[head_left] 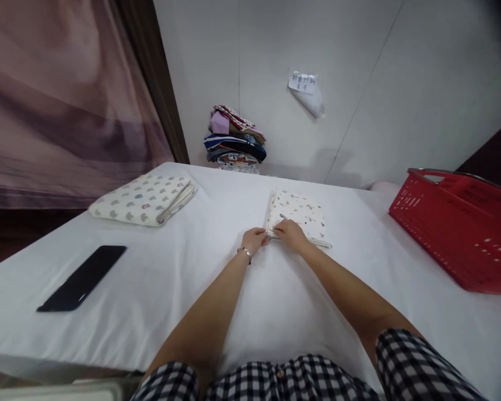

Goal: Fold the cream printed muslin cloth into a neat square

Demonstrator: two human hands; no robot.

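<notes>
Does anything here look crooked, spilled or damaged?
The note on the wall looks slightly askew, the wrapping beneath it slanting down rightward. No spill or damage shows around the folded cloth that your left hand and right hand touch.

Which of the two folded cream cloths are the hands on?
The scattered-print cloth nearer the red basket: left hand and right hand both touch it near its near left corner. The grey-motif cloth, farther left, lies untouched.

the one view looks from the wearer's head, forward and down across the white table [209, 234] toward the wall [359, 44].
</notes>
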